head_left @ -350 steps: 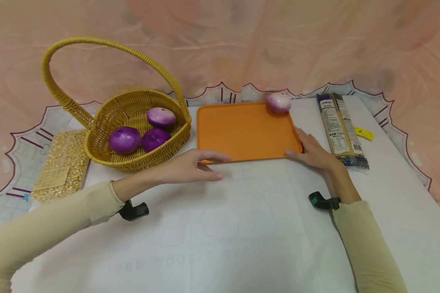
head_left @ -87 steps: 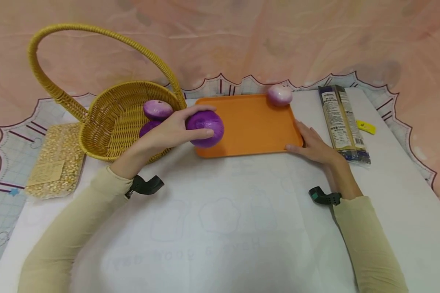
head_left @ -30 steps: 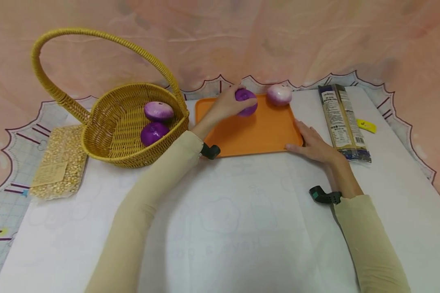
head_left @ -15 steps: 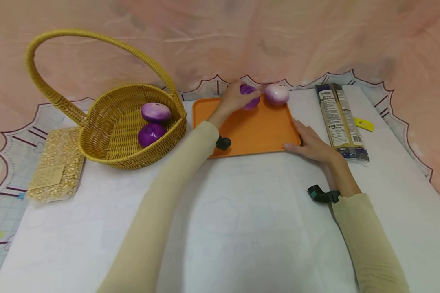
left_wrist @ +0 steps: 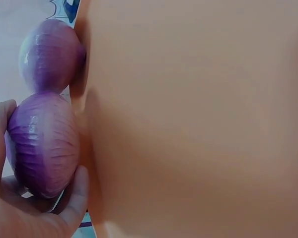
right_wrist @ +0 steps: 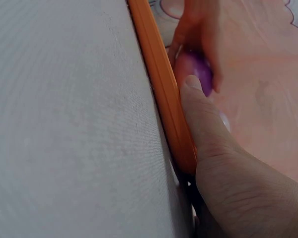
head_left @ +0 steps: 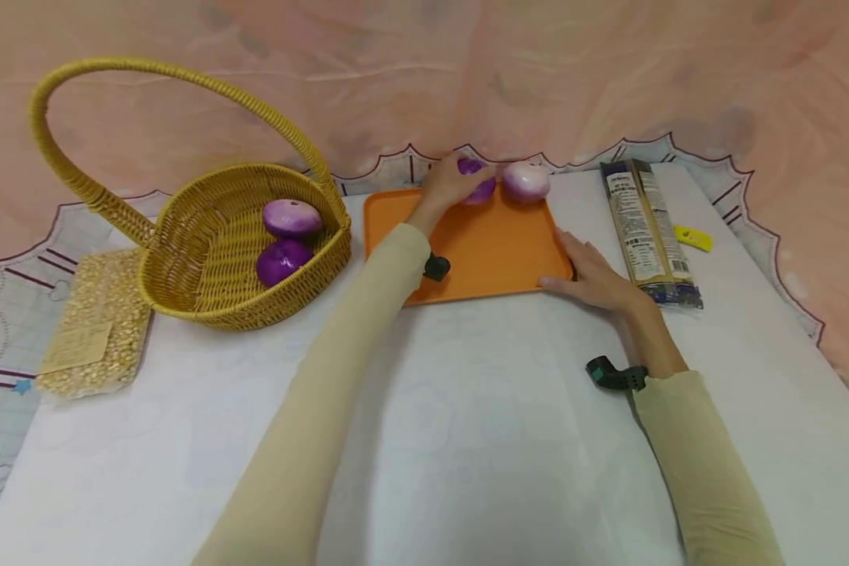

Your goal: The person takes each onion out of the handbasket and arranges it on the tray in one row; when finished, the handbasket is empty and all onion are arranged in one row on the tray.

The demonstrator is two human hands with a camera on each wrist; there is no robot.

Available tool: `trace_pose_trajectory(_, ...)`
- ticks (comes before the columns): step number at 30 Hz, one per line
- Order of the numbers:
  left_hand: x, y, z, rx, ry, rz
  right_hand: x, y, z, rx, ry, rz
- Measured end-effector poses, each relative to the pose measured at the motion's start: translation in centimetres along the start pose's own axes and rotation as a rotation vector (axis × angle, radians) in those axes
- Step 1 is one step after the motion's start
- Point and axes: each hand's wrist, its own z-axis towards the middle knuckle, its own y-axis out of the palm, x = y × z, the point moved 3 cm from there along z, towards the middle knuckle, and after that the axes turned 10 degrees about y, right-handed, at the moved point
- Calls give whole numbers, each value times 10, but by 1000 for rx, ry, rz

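My left hand (head_left: 447,187) grips a purple onion (head_left: 477,182) at the tray's far edge, thumb and fingers curled round it. In the left wrist view, that onion (left_wrist: 45,144) appears to touch a paler onion (left_wrist: 50,55) at the tray's far right corner. The orange tray (head_left: 491,248) lies flat on the table. Against its near right corner rests my right hand (head_left: 590,275), fingers straight along the right side and thumb at the front edge. A yellow wicker basket (head_left: 184,291) holds a pale purple onion (head_left: 292,218) and a darker one (head_left: 283,262).
A bag of corn kernels (head_left: 99,322) lies left of the basket. Right of the tray are a long flat packet (head_left: 647,232) and a small yellow tag (head_left: 693,238). A pinkish cloth (head_left: 424,79) hangs behind the white-covered table (head_left: 467,417).
My left hand has taken a purple onion out of the basket, carried it right across the tray and set it beside the paler onion, still gripped. My right hand stays at the tray's corner.
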Motion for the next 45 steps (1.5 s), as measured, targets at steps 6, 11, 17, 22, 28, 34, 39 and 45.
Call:
trace_pose_trajectory(6,-1,2,-1,-12,-11,28,-2,3,1,-5,-14,6)
trace_pose_trajectory(11,-3,4,-1,-8,-7,15,-4,3,2,-3,-26,9)
trace_pose_trajectory(17,-2,4,-2,3,-4,32,-5,4,3,-1,-33,6)
trace_pose_trajectory(22,-2,5,-4,10,-4,41,-7,5,4,-3,-36,7)
trace_pose_trajectory(28,-3,7,-6,7,-7,79,-10,7,4,-11,-38,13)
trace_pose_trajectory(34,-1,4,-11,0,-56,165,-10,10,5,-13,-36,15)
trace_pose_trajectory(39,4,-5,-17,-28,-44,340,-9,9,5,-18,-24,6)
trace_pose_trajectory(45,19,-7,-52,-112,227,464,-1,2,0,6,-20,7)
